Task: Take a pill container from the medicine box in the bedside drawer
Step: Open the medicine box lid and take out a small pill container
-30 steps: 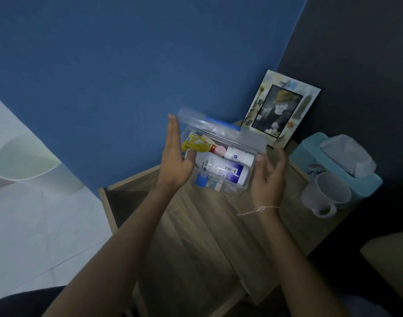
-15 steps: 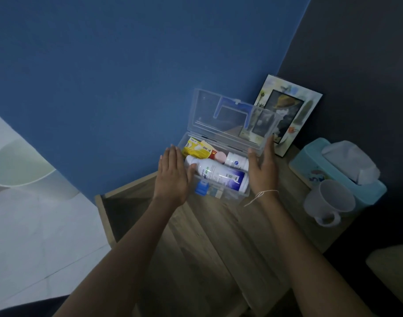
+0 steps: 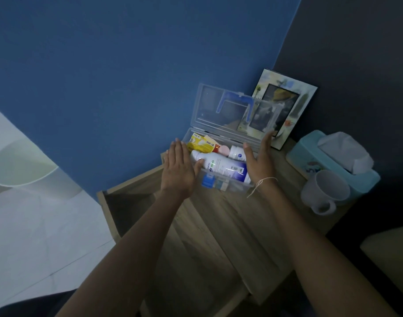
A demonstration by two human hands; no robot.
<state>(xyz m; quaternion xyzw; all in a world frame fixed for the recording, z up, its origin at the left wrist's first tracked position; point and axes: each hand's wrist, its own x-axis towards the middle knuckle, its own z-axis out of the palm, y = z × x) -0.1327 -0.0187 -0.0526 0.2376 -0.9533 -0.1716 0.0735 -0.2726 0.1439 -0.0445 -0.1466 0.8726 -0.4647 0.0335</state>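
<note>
A clear plastic medicine box (image 3: 228, 187) stands on the wooden bedside table, its lid (image 3: 221, 110) with a blue handle tipped up and back. Inside lie a large white and blue bottle (image 3: 223, 167), a small white pill container (image 3: 237, 153), a yellow packet (image 3: 200, 144) and a pink-capped item (image 3: 223, 149). My left hand (image 3: 177, 168) lies flat against the box's left end, thumb touching the large bottle. My right hand (image 3: 258, 160) rests flat against the box's right end. Both hands have fingers spread and hold nothing.
A picture frame (image 3: 285, 104) leans in the corner behind the lid. A teal tissue box (image 3: 328, 154) and a white mug (image 3: 324, 191) stand at the right. The open drawer (image 3: 127, 202) gapes at the left of the table (image 3: 218, 225). A white bin (image 3: 19, 165) stands on the floor.
The lid went from half raised to fully open. My left hand dropped from the lid to the box's left end; my right hand stayed by the right end.
</note>
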